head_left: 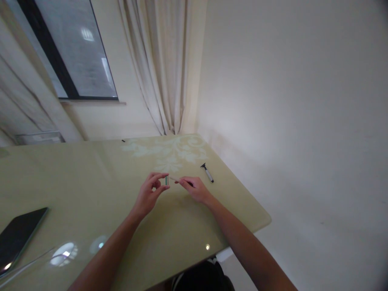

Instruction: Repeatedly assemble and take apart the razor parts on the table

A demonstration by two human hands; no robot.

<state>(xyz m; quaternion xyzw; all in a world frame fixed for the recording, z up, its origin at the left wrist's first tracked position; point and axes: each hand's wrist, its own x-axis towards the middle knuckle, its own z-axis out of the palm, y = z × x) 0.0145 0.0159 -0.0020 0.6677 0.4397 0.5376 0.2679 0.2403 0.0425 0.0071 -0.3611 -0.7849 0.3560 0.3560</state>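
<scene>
Am seeing dim, flat indoor light, yellow-green cast lying over everything. Lamp reflections (63, 254) glaring as bright spots on glossy worktop (91, 190), largest patch sitting near lower left. Window (81, 52) looking dark grey, mirroring lamps too. Wall (287, 121) greying toward right corners, vignette darkening them. Wide lens bending window frame and curtain (163, 68) at edges. Small item (166, 180) in left hand (148, 198) fingers and thin stick (174, 178) in right hand (195, 189) looking soft, detail smearing.

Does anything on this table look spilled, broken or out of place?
Nothing stands out. The razor lies flat near the table edge, the tablet flat at the left. The left hand pinches a cylinder, the right hand a thin stick.
</scene>
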